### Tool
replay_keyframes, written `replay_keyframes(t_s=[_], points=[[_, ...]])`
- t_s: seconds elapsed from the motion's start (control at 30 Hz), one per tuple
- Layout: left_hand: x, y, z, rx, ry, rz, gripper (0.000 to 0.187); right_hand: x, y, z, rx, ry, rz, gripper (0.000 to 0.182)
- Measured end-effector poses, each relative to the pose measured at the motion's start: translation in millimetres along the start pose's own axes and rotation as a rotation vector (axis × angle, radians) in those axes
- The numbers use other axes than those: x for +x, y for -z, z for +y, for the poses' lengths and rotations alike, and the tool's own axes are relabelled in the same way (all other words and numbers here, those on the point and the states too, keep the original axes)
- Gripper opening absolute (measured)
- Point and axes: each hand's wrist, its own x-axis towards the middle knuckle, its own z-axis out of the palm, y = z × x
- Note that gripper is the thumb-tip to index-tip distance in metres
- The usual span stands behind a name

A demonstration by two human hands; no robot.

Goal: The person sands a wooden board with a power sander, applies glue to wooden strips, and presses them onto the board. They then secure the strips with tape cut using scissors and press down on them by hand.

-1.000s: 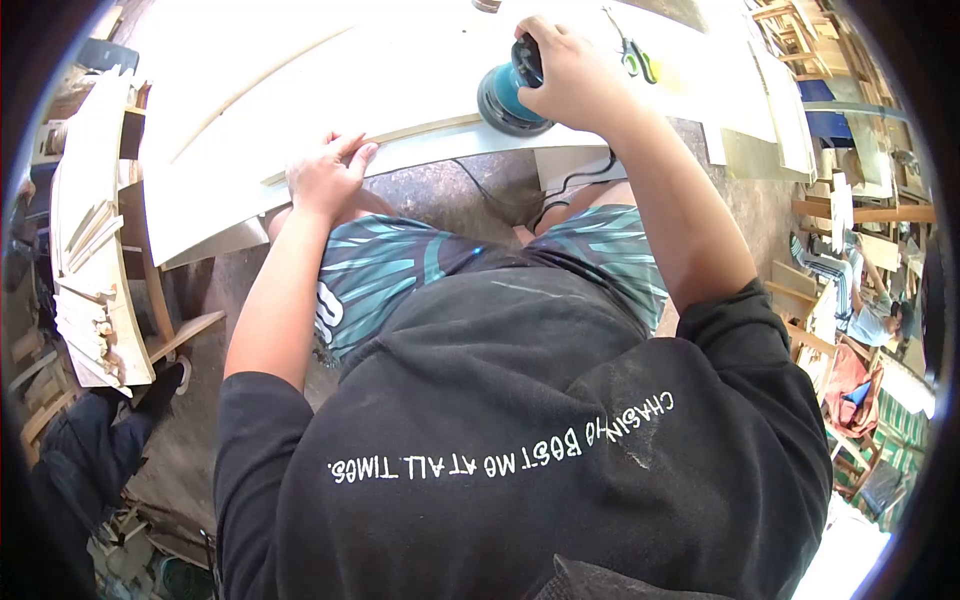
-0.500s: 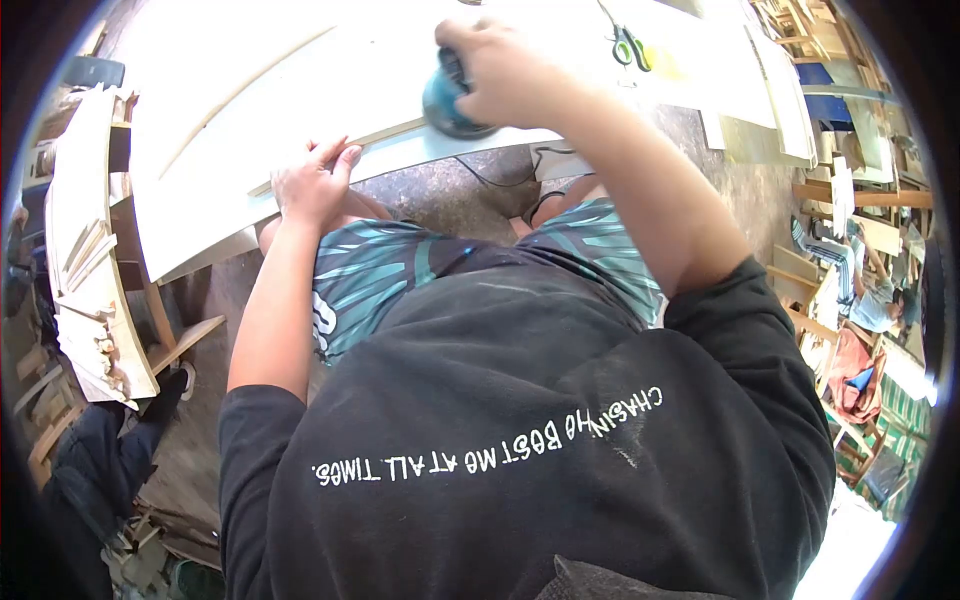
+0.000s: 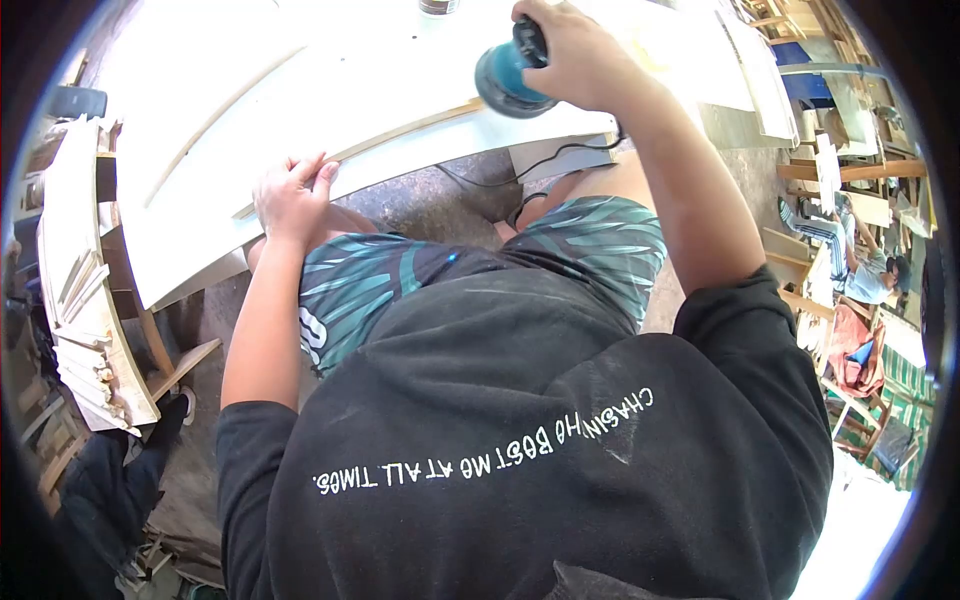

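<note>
My right hand (image 3: 580,60) grips a teal and black power sander (image 3: 505,78), its round base over the right end of a narrow wooden strip (image 3: 410,130). The strip lies along the near edge of a bright white worktable (image 3: 250,150). My left hand (image 3: 290,195) is closed over the strip's left part, pressing it at the table edge; its fingertips partly hide the wood. A black cord (image 3: 560,155) hangs beneath the table edge below the sander.
Another thin strip (image 3: 215,120) lies farther left on the table. A small container (image 3: 438,8) stands at the far edge. To the left, a wooden rack (image 3: 80,330) carries offcuts. Wooden frames and a seated person (image 3: 865,270) are at the right.
My right hand has carried the sander to the right along the strip. My left hand keeps its hold on the strip. The view has shifted slightly.
</note>
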Motion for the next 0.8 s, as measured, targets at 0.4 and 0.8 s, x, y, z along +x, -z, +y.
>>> replay_keyframes(t_s=[0.4, 0.8], points=[[-2, -1, -2, 0.011, 0.026, -0.032, 0.024, 19, -51, -84, 0.118, 0.136, -0.095, 0.061], [-1, -3, -2, -0.057, 0.043, -0.034, 0.025, 13, -33, -38, 0.119, 0.018, -0.094, 0.057]])
